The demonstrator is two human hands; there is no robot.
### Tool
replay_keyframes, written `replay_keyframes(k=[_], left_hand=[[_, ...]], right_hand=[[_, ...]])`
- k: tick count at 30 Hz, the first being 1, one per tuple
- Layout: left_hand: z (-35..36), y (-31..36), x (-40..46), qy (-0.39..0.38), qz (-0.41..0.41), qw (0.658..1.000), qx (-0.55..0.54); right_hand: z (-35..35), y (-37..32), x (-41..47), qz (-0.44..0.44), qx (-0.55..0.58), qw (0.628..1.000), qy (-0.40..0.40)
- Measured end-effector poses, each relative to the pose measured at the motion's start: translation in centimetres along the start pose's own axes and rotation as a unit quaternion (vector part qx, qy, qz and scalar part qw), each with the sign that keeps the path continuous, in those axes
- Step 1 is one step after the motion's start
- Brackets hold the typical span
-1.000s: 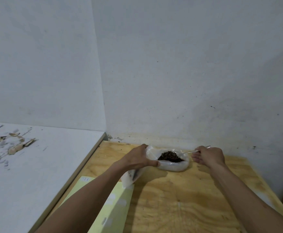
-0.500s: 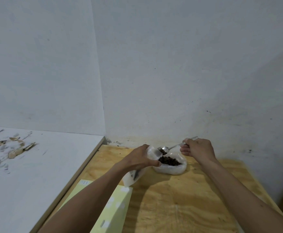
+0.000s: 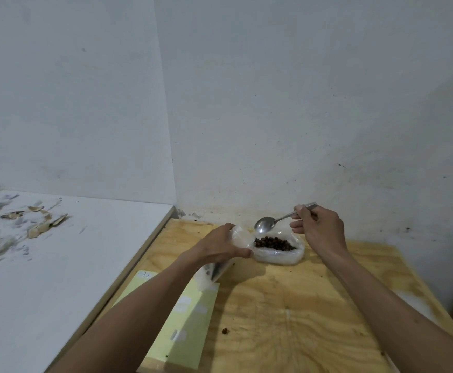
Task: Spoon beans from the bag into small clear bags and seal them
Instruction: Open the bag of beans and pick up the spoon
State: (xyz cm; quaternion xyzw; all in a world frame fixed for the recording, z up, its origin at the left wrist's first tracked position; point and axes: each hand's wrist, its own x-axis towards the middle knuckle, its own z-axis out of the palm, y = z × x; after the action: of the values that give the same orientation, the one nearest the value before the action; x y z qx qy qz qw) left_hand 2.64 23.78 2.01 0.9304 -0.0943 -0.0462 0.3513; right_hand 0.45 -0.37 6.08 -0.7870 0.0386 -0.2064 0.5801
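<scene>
Pale plaster walls meeting in a corner behind a plywood worktop (image 3: pixel 287 305), with a white slab (image 3: pixel 58 265) alongside on the left carrying some torn scraps (image 3: pixel 39 224), and a pale yellow sheet (image 3: pixel 190 316) lying on the near part of the wood. Against the back wall, the bag of beans (image 3: pixel 276 249) sitting open on the worktop, dark beans (image 3: pixel 272 243) heaped inside. Left hand (image 3: pixel 220 247) curled round the mouth of a small clear bag (image 3: pixel 240 236), pinching its rim just beside the big bag's left edge, the rest of the film trailing down under the wrist toward the yellow sheet. Right hand (image 3: pixel 318 228) closed on the handle of a metal spoon (image 3: pixel 265 224), bowl tilted toward the camera and looking bare, hovering just above the beans and close to the small bag's opening. Probably between scoops: to do the next one well, dip the bowl deep into the heap, lift level, keep the small bag's mouth spread wide and low against the big bag so any spill drops back in, then tip slowly. One stray dark speck (image 3: pixel 224 331), perhaps a bean, lying alone on the wood nearer the camera. Hard to tell how full the small bag is, with the left fingers (image 3: pixel 242 254) covering much of it.
</scene>
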Motion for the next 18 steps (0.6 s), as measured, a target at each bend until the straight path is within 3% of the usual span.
replay_keyframes(k=[12, 15, 18], left_hand=[[-1.1, 0.7, 2.1, 0.027, 0.003, 1.000, 0.016], [-1.2, 0.9, 2.3, 0.023, 0.004, 1.000, 0.015], [-1.0, 1.0, 1.9, 0.015, 0.003, 1.000, 0.014]], right_hand=[[-1.2, 4.7, 1.0, -0.013, -0.206, 0.978, 0.006], [0.0, 5.2, 1.1, 0.028, -0.186, 0.982, 0.006], [1.2, 5.6, 1.2, 0.130, -0.117, 0.985, 0.007]])
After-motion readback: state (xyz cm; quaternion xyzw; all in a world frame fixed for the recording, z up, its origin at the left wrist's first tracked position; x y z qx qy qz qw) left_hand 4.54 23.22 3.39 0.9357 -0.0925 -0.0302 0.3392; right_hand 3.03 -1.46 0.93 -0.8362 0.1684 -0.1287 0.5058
